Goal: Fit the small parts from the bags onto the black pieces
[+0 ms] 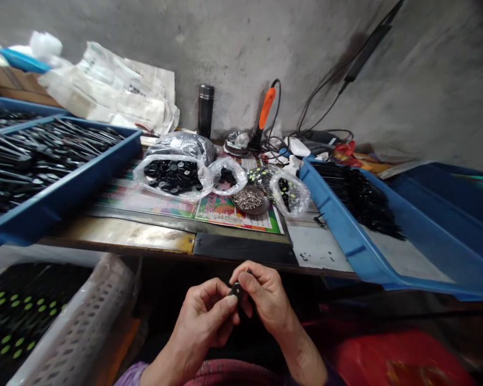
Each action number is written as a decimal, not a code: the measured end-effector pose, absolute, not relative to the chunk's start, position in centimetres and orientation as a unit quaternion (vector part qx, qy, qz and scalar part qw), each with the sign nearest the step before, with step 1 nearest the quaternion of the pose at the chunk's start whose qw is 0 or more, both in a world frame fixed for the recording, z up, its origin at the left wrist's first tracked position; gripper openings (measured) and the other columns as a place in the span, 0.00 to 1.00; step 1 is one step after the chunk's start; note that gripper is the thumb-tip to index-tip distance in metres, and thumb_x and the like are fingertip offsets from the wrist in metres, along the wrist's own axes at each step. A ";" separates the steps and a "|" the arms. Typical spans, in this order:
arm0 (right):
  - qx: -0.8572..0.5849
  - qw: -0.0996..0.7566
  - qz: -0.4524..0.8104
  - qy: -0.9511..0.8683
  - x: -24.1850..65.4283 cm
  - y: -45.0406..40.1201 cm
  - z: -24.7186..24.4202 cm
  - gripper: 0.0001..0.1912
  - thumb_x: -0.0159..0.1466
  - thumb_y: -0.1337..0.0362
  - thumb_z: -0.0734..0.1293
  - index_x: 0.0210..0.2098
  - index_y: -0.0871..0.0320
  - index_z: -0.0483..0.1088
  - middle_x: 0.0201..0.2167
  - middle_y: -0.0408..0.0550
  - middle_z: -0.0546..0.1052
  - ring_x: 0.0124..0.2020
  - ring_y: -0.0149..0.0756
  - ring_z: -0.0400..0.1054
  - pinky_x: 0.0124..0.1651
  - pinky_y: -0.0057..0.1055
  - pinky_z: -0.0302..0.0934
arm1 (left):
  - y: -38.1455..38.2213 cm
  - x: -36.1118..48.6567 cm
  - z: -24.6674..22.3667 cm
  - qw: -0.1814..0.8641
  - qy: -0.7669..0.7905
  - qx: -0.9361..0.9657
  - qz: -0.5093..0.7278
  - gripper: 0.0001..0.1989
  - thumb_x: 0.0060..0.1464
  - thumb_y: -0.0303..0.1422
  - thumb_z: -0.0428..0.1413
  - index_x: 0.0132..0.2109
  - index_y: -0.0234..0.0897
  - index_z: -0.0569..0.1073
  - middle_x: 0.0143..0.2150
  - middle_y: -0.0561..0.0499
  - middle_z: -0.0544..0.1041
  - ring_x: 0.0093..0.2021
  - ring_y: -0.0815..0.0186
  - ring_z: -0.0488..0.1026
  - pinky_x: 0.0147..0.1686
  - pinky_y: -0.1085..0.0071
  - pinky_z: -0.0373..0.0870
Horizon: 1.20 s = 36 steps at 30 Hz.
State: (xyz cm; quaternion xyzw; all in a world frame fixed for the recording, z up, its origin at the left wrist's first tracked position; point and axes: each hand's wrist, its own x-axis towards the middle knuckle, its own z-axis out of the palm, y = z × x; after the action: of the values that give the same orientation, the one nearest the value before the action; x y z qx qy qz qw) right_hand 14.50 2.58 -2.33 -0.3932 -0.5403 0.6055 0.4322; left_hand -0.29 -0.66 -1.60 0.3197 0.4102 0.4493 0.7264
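Observation:
Low in the head view, my left hand and my right hand meet above my lap. Their fingers pinch a small black part between them, and its exact shape is mostly hidden. Beyond them, on the bench, lie a clear plastic bag of round black pieces, a smaller bag of black pieces, a bag of yellow-dotted black pieces, and a dish of small metal pins.
Blue trays of long black pieces stand at left and right. A white perforated crate sits low at left, and a red object low at right. A dark flask, an orange-handled tool and cables stand against the wall.

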 end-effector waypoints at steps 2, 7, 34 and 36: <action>-0.372 0.423 0.638 -0.524 14.6 2.7 -2.6 0.22 0.65 0.46 0.67 0.30 0.61 0.70 0.17 0.38 0.66 0.12 0.22 0.56 0.14 0.18 0.46 | -0.9 -0.1 -1.6 0.735 0.404 0.315 0.444 0.22 0.44 0.48 0.67 0.27 0.33 0.71 0.18 0.54 0.72 0.12 0.80 0.56 0.12 0.82 0.48; -0.452 0.471 0.515 -0.555 13.5 2.1 -2.8 0.22 0.66 0.47 0.65 0.27 0.60 0.69 0.15 0.37 0.63 0.14 0.22 0.53 0.15 0.19 0.45 | -1.0 0.1 -1.9 0.718 0.432 0.300 0.455 0.23 0.42 0.49 0.68 0.26 0.33 0.70 0.18 0.54 0.72 0.12 0.79 0.58 0.12 0.82 0.50; -0.416 0.438 0.584 -0.542 14.8 2.6 -2.4 0.15 0.66 0.53 0.68 0.37 0.60 0.72 0.20 0.38 0.68 0.16 0.23 0.60 0.20 0.18 0.55 | -0.6 -0.6 -2.4 0.712 0.423 0.334 0.450 0.20 0.50 0.47 0.64 0.29 0.33 0.72 0.22 0.53 0.74 0.13 0.78 0.61 0.10 0.83 0.52; -0.417 0.440 0.584 -0.540 14.6 2.6 -2.3 0.16 0.66 0.53 0.68 0.34 0.61 0.72 0.20 0.39 0.68 0.16 0.23 0.60 0.19 0.18 0.54 | -0.6 -0.5 -2.4 0.701 0.430 0.357 0.442 0.21 0.49 0.49 0.64 0.33 0.33 0.74 0.23 0.52 0.75 0.13 0.76 0.63 0.10 0.82 0.55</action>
State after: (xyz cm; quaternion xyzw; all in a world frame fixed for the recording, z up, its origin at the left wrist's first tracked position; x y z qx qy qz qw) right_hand 14.63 2.56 -2.31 -0.4166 -0.5396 0.5844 0.4402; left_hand -0.48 -0.62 -2.41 0.3575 0.4303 0.4422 0.7011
